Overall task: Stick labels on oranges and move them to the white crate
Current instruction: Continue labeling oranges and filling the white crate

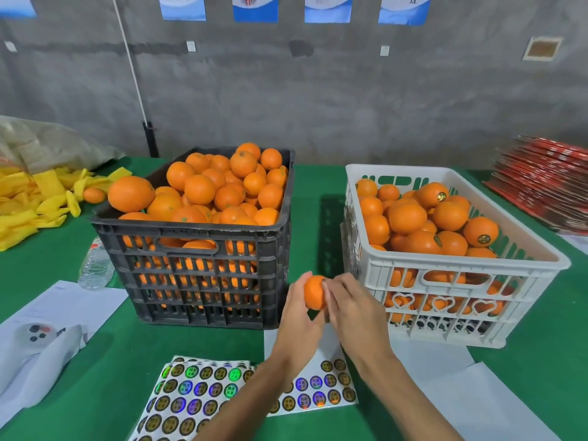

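The left hand (pixel 299 316) grips one orange (pixel 313 292) between the black crate (pixel 203 281) and white crate (pixel 445 281). The right hand (pixel 353 308) presses curled fingers against the orange.

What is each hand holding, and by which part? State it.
The left hand grips an orange round its left side and underside. The right hand has its fingertips on the orange's right side.
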Demonstrator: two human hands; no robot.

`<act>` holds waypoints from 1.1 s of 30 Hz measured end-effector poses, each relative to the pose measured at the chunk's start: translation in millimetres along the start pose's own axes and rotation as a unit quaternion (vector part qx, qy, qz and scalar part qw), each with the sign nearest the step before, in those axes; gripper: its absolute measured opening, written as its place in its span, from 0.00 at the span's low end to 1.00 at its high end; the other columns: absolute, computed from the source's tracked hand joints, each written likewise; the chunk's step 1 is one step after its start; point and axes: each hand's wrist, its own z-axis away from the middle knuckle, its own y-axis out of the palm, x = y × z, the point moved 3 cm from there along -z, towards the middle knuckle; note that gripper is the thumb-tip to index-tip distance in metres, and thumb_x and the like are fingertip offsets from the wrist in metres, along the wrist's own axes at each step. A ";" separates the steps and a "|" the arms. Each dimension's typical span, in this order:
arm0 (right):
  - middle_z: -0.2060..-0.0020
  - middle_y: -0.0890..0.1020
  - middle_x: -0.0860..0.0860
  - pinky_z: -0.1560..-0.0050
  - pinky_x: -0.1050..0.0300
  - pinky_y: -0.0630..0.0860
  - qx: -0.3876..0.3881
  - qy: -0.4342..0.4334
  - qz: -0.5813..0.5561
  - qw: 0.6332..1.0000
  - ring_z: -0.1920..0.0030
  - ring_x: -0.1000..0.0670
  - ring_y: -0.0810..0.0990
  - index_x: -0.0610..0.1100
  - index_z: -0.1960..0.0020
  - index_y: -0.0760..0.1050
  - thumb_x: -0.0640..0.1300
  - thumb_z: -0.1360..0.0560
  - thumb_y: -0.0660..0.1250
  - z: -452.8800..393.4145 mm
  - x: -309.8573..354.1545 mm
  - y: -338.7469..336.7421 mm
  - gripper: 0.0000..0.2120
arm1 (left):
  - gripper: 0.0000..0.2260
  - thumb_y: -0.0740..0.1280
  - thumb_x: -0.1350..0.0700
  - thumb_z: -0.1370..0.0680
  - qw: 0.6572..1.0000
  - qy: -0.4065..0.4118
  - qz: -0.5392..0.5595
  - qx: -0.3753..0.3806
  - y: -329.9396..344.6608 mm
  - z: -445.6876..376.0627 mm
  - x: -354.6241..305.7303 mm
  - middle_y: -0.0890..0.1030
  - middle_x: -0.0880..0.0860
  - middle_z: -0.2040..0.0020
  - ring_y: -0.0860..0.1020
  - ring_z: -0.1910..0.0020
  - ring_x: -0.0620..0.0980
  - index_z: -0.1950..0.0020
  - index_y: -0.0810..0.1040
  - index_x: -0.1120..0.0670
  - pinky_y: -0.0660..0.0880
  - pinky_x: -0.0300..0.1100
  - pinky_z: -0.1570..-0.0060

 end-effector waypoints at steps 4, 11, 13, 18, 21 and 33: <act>0.40 0.77 0.49 0.68 0.57 0.80 -0.033 -0.022 0.002 0.999 0.52 0.49 0.81 0.45 0.33 0.77 0.53 0.15 0.58 -32.0 10.9 -31.3 0.18 | 0.31 0.65 0.62 0.19 0.997 0.060 -0.038 -0.010 -13.5 -30.1 -57.9 0.67 0.45 0.25 0.69 0.29 0.43 0.21 0.58 0.41 0.69 0.48 0.27; 0.35 0.75 0.51 0.43 0.58 0.79 -0.054 0.111 -0.217 0.968 0.44 0.55 0.78 0.47 0.24 0.66 0.56 0.22 0.70 -102.4 -9.2 -60.2 0.31 | 0.36 0.66 0.61 0.18 0.953 0.212 -0.200 0.082 -34.5 -89.1 -143.8 0.53 0.46 0.17 0.58 0.20 0.45 0.17 0.50 0.47 0.62 0.47 0.22; 0.45 0.80 0.48 0.47 0.52 0.80 -0.043 0.116 -0.203 0.971 0.51 0.51 0.80 0.46 0.32 0.72 0.53 0.23 0.73 -124.4 -26.3 -60.1 0.23 | 0.33 0.64 0.61 0.18 0.928 0.228 -0.273 0.115 -43.9 -100.9 -156.4 0.55 0.47 0.17 0.61 0.21 0.48 0.17 0.52 0.49 0.64 0.51 0.23; 0.27 0.69 0.38 0.44 0.49 0.75 -0.034 0.171 -0.070 0.982 0.35 0.37 0.75 0.39 0.24 0.63 0.43 0.19 0.67 -160.7 -73.4 -53.6 0.27 | 0.18 0.61 0.52 0.16 0.874 0.056 -0.478 0.064 -108.5 -130.1 -162.8 0.75 0.58 0.31 0.74 0.33 0.60 0.27 0.71 0.56 0.74 0.50 0.42; 0.18 0.46 0.46 0.48 0.45 0.78 0.015 0.131 -0.060 0.989 0.36 0.35 0.74 0.42 0.18 0.51 0.42 0.17 0.62 -166.6 -86.6 -48.1 0.32 | 0.12 0.58 0.52 0.17 0.840 -0.132 -0.496 0.175 -142.5 -132.2 -154.7 0.75 0.55 0.59 0.72 0.62 0.54 0.55 0.73 0.58 0.65 0.46 0.61; 0.28 0.74 0.50 0.34 0.53 0.76 -0.014 0.060 -0.268 0.962 0.39 0.56 0.78 0.44 0.23 0.67 0.50 0.17 0.63 -155.4 -11.2 -53.0 0.24 | 0.24 0.77 0.39 0.30 0.953 0.068 -0.289 -0.065 -143.7 -135.2 -166.4 0.85 0.48 0.52 0.80 0.53 0.46 0.41 0.84 0.53 0.78 0.45 0.51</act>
